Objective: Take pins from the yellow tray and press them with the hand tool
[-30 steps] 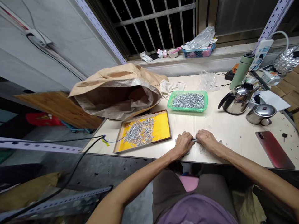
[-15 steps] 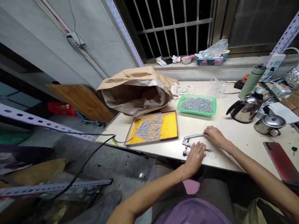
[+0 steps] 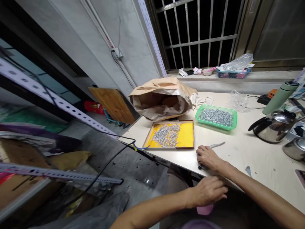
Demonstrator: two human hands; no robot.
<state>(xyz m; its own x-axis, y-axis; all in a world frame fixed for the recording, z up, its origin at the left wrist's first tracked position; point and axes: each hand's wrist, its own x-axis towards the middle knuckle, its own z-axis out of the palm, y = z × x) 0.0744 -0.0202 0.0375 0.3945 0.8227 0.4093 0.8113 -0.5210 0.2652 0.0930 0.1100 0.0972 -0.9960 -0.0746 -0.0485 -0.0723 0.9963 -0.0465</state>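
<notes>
My right hand (image 3: 207,157) is closed over a metal hand tool on the front of the table, covering most of it. One grey handle (image 3: 218,145) of the tool sticks out beyond the fingers, and a dark end (image 3: 200,166) shows below them. My left hand (image 3: 209,190) is off the tool, just in front of the table edge, with its fingers curled; whether anything is inside them is hidden. Left of the tool is a shallow tray (image 3: 188,135) with a yellow bottom and a pile of small silver metal pins (image 3: 165,135).
Behind stands a green basket (image 3: 234,122) full of similar metal pieces. A large paper sack (image 3: 162,92) lies open behind the tray. At right are a steel kettle (image 3: 274,127), a green flask (image 3: 281,97) and a steel pot (image 3: 294,149). A grey scrap (image 3: 248,171) lies near the front edge.
My left hand has left the tool and drawn back past the table edge. The right hand has moved from the handle end onto the tool's body. The view has turned left.
</notes>
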